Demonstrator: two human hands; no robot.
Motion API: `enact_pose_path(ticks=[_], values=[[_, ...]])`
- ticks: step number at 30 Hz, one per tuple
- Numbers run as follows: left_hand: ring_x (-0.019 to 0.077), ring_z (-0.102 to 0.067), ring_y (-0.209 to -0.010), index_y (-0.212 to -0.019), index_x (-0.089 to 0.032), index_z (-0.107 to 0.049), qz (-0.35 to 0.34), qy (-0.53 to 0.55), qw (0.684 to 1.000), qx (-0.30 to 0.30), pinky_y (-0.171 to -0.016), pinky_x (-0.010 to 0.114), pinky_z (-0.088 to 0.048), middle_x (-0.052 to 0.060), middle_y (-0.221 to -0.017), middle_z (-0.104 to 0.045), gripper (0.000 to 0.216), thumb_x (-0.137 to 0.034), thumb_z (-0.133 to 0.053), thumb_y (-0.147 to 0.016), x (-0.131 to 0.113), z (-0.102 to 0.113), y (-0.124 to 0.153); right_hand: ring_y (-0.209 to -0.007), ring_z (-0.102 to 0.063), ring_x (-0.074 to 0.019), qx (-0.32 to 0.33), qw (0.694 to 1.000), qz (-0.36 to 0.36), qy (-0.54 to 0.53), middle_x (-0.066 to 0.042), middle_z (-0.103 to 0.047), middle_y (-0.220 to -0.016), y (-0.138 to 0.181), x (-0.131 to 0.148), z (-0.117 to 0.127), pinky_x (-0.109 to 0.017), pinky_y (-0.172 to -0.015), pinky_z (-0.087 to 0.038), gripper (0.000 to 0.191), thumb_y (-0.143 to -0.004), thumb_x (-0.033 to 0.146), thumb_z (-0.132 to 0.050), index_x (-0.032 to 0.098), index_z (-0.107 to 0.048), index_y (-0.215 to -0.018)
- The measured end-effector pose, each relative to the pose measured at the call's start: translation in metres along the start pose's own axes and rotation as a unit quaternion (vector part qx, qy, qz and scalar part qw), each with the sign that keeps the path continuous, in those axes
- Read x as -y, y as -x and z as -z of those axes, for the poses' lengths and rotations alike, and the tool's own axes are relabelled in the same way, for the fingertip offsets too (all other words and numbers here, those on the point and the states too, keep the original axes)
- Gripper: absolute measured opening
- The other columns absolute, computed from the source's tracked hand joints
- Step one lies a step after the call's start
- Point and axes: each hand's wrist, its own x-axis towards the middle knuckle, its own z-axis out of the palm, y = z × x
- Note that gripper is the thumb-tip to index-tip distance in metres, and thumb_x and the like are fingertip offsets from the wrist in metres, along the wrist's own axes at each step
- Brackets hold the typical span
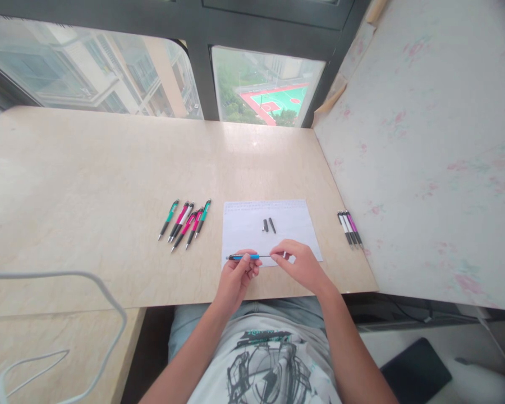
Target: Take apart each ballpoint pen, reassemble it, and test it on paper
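- Printed shirt (265, 365) is closest to the eye, on the near side of the paper (239, 224), which lies on the table (88, 168).
- Blue pen (253, 257) is held above the near part of the paper, about level, with a thin dark refill (264, 256) coming out of its right end.
- I judge the pen to be light and stiff, perhaps a little slippery where it is smooth; the middle of its body looks the best place to hold.
- The refill seems more delicate and could bend if pressed from the side, so a soft pinch near its free end, in line with the pen, suits it.
- Left hand (239, 272), at the paper's near edge, grasps the pen: thumb on top, fingers curled under.
- Right hand (297, 261), near the paper's right near corner, pinches the refill's end with thumb and index finger, pointing toward the left hand.
- Both forearms (185, 359) reach in from the paper's near side, slanting toward each other.
- Small black parts (272, 225) lie on the paper, beyond the hands.
- Several colourful pens (185, 230) lie left of the paper; a few slim pens (348, 229) lie to its right, well apart.
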Motion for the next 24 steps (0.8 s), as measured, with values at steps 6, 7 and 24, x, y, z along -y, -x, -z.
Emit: enact_pose_path(ticks=[6,7,24], values=[[0.0158,-0.07,-0.081,-0.097,-0.013,-0.067,0.03,0.012,0.999,0.001,-0.075,0.026,-0.056,0.011,-0.098,-0.074,0.028,-0.032,-0.075,-0.078,-0.002,-0.005,0.003,-0.079,-0.063,-0.0159,0.011,0.999,0.014,0.027,-0.003,-0.07,-0.084,0.003,0.003,-0.002,-0.027,-0.068,-0.051,0.014,-0.09,0.024,-0.058,0.023,-0.071,-0.088],[0.0165,-0.071,-0.084,-0.096,-0.013,-0.068,0.031,0.016,0.999,-0.004,-0.078,0.026,-0.056,0.011,-0.097,-0.075,0.028,-0.032,-0.076,-0.078,-0.002,-0.006,0.003,-0.079,-0.063,-0.016,0.015,0.999,0.016,0.04,-0.002,-0.07,-0.084,0.003,0.003,-0.002,-0.028,-0.07,-0.05,0.014,-0.09,0.023,-0.058,0.023,-0.071,-0.088],[0.0179,-0.073,-0.086,-0.094,-0.012,-0.068,-0.012,0.04,0.996,-0.073,-0.08,0.026,-0.057,0.012,-0.094,-0.075,0.028,-0.031,-0.078,-0.076,-0.004,0.008,-0.007,-0.075,-0.059,-0.0191,-0.141,0.96,-0.116,0.212,-0.004,-0.067,-0.079,-0.032,-0.05,-0.002,-0.032,-0.073,-0.045,0.019,-0.085,0.026,-0.053,0.021,-0.071,-0.08]])
